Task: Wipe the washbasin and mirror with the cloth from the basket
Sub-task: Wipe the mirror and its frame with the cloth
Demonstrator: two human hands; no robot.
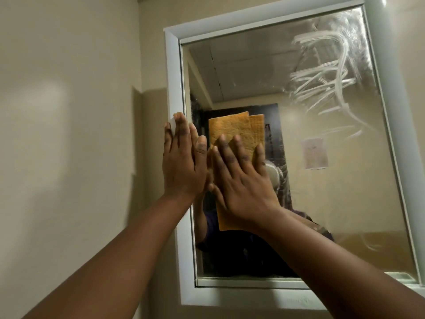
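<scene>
Right hand spread flat, fingers straight, pressing orange cloth against mirror glass, left-centre of pane. Left hand also flat, fingers together & straight, resting on white frame at mirror's left edge, just beside the cloth; holding nothing. Cloth folded, looks thin, soft, light, prob. damp; likely to slide easily on glass, so best driven by palm pressure over its middle, not pinched at a corner. Glass fragile: even push, no jabbing. White smear streaks upper right not yet wiped off. Washbasin out of view.
</scene>
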